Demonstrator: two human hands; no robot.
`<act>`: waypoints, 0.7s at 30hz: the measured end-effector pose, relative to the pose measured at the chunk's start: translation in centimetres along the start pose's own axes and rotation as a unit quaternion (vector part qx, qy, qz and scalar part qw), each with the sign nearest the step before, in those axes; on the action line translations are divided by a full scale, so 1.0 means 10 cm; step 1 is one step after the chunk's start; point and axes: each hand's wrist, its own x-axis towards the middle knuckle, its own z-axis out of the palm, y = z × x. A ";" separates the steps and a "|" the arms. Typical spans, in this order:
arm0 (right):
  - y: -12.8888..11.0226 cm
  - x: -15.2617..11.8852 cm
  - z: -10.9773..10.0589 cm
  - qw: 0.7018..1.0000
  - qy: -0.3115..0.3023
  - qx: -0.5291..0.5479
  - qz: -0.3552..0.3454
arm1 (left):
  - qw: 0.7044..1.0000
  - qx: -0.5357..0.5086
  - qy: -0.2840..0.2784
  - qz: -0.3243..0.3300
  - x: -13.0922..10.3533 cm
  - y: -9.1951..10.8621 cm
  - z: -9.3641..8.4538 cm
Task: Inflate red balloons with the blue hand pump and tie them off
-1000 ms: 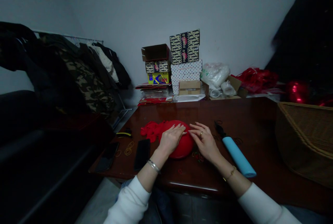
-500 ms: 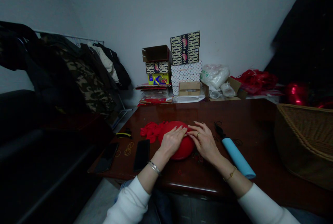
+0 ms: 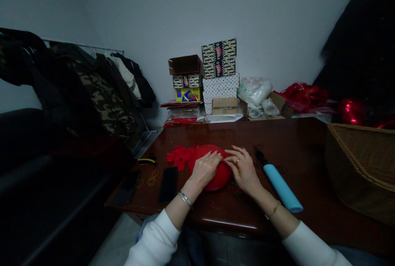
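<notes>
In the head view, I see the red balloon at the centre of the frame, lying on the brown bench. My left hand lies over its upper side, fingers together and touching it; whether that grip holds any of it, I cannot tell. My right hand is at its right edge, fingers bent and thumb and fingertips close together; I can't make out whether they pinch anything. Red pieces lie just left of the balloon, above a black phone. A blue cylinder slants toward the lower right.
</notes>
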 end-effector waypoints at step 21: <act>0.04 0.09 -0.13 0.978 -0.156 -0.136 -0.037 | 0.999 0.003 -0.010 0.039 -0.05 0.04 0.03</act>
